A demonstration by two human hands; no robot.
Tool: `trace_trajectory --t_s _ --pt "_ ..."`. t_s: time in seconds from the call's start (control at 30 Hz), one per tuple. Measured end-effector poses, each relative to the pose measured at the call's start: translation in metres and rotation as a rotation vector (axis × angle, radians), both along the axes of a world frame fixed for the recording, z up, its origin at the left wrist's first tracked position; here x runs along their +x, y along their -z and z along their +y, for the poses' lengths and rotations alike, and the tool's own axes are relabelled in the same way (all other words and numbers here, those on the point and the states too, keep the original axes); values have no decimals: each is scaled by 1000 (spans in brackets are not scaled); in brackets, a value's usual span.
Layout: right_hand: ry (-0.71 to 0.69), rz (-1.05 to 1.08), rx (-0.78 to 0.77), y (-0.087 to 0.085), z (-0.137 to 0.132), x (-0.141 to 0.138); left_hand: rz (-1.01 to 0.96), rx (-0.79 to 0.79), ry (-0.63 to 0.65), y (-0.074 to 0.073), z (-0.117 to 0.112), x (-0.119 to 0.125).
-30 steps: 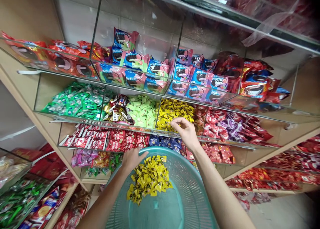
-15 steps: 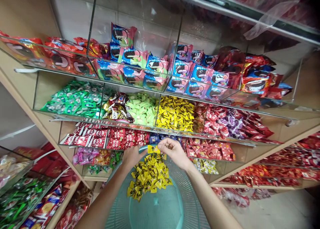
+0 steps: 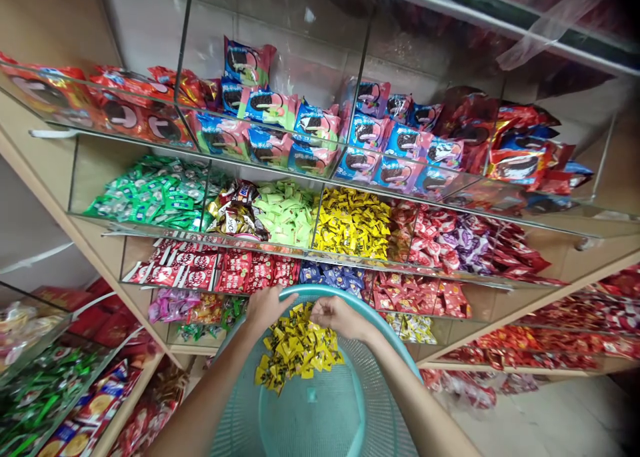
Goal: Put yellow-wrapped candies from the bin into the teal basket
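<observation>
Left hand (image 3: 267,307) – clenched on the far rim of the teal basket (image 3: 325,417), fingers wrapped over the edge, holding it up against the shelving. Right hand (image 3: 337,316) – inside the basket at its far side, palm down, fingers curled with the tips touching the top of the yellow candies (image 3: 297,347). Cannot tell whether any sweets are pinched between the fingers.

The yellow candies lie as one loose heap in the far-left part of the basket, touching the mesh wall; the near part of the basket bottom is bare.

Surroundings: the basket rim sits just below a glass-fronted shelf (image 3: 350,260). Directly above the right hand, a shelf compartment of matching yellow sweets (image 3: 353,224). To its left, light-green sweets (image 3: 285,214); further left, dark-green sweets (image 3: 150,194). Red packets (image 3: 200,270) and blue sweets (image 3: 333,277) lie one tier lower, just beyond the hands.
</observation>
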State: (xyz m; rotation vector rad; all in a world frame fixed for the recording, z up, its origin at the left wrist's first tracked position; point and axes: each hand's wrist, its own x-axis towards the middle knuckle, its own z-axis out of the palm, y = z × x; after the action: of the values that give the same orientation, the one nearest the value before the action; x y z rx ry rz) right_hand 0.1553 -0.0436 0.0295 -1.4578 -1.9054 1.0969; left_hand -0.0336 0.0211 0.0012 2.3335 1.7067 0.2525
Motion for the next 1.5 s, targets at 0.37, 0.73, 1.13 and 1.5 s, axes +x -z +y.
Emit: trace_trajectory --t_s 0.37,0.73,1.13,1.5 --pt "4 -446 287 2 -15 -39 21 8 11 2 0 0" --pt "-152 -558 285 10 -21 -55 28 8 21 4 1 0" --pt "-97 -613 364 19 -20 -57 17 1 28 1 2 0" --pt "-229 -776 531 48 -20 -75 17 25 48 3 2 1"
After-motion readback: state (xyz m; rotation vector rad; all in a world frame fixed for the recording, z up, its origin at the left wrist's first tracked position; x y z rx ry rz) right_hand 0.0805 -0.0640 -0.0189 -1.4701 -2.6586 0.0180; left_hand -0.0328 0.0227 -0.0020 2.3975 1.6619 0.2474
